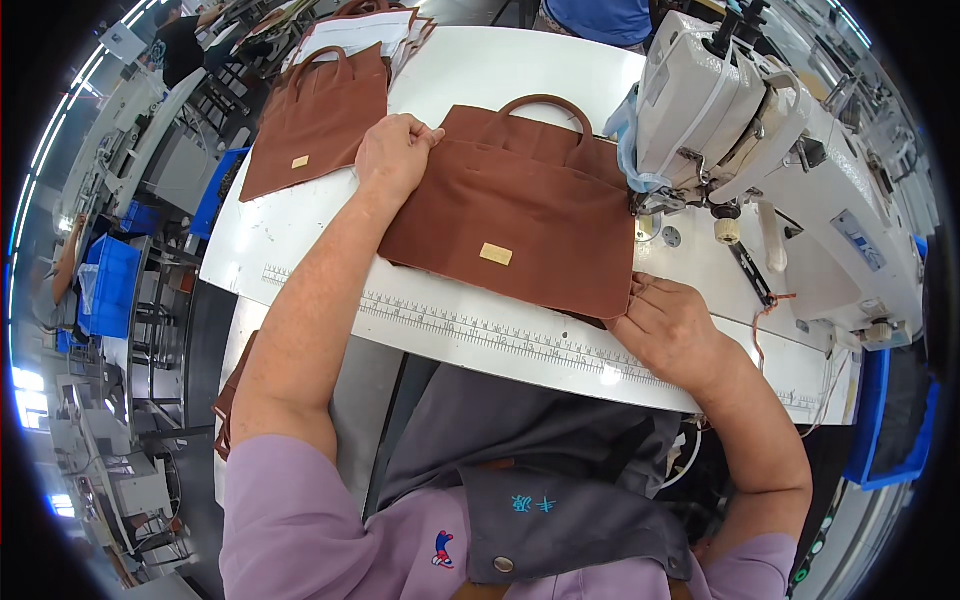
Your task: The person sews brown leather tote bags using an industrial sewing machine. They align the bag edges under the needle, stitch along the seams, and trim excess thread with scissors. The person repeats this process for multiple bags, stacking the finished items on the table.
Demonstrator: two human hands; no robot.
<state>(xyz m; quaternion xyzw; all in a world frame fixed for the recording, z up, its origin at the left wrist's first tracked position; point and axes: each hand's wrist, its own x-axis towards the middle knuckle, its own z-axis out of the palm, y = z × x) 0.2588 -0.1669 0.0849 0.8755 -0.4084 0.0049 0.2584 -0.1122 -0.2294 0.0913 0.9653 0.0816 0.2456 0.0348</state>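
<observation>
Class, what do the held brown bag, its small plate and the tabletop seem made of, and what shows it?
Bag: likely leather or imitation, low sheen, softly creased. Plate: probably metal, golden and flat; coated plastic is possible. Tabletop: perhaps laminate, smooth, white, glossy with reflections.

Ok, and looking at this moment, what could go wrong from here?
The brown bag piece has another layer peeking out under its lower edge, so the layers might slip out of line if the left hand and right hand pull unevenly.
The right hand is fairly near the sewing machine's needle area, so fingers could stray too close.
The loose orange thread could snag.
</observation>
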